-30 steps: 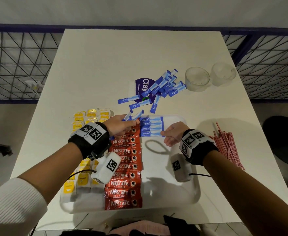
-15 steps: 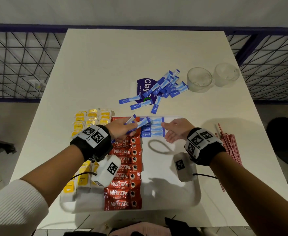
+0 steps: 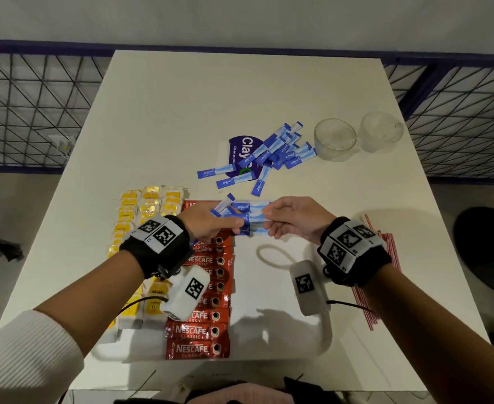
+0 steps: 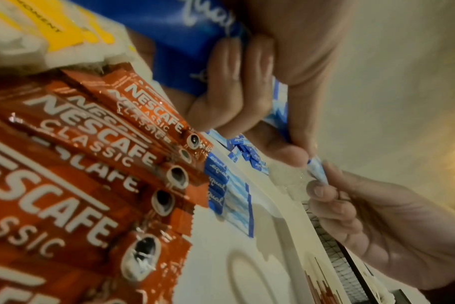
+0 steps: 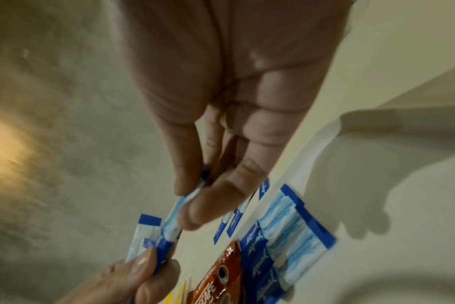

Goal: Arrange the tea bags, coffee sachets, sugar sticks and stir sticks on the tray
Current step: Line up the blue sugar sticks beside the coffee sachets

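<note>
the right hand [image 3: 295, 218], flat on the sugar row [image 3: 250, 221] a second ago, has lifted and now pinches one end of a sugar stick [image 5: 173, 224]; the left hand [image 3: 210, 221] grips the other end plus spares, above the tray's [image 3: 283, 339] far edge. next placement looks near.

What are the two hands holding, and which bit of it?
A blue sugar stick, one end each. The left hand grips the dark blue end, with spare sticks. The right hand pinches the pale end between thumb and fingers.
</note>
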`<control>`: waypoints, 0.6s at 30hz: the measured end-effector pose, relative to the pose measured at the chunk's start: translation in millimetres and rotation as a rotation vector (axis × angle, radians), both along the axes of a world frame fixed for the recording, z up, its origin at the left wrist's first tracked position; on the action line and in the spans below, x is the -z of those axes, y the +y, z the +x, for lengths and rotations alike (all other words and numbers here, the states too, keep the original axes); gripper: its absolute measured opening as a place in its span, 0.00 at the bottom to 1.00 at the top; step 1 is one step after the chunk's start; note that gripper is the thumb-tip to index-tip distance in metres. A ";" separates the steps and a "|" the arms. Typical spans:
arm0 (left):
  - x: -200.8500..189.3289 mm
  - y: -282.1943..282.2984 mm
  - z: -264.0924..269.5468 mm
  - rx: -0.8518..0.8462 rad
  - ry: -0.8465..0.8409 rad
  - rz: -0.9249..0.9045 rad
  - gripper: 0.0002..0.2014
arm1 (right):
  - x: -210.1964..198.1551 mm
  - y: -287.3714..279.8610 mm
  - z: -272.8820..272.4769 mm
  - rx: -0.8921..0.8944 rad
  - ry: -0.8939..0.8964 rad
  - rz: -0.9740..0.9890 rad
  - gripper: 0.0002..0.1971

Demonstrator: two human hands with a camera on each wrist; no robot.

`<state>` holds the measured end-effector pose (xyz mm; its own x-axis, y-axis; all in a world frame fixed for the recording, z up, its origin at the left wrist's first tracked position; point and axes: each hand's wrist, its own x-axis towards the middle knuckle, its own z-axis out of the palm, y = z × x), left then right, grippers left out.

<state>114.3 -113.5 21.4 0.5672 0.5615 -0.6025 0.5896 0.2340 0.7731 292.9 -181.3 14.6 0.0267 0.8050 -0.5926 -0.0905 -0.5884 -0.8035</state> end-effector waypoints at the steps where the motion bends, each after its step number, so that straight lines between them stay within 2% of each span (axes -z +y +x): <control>1: 1.0 -0.7 0.0 -0.010 -0.012 -0.007 0.07 | -0.1 -1.7 0.5 0.002 0.017 -0.002 0.04; 10: 15.5 -4.9 0.7 -0.087 -0.021 -0.065 0.12 | 5.7 -5.1 2.8 0.045 0.052 -0.013 0.06; 18: 15.1 -11.7 3.2 -0.095 0.046 -0.070 0.10 | 16.2 -7.7 -5.5 -0.079 -0.062 -0.014 0.05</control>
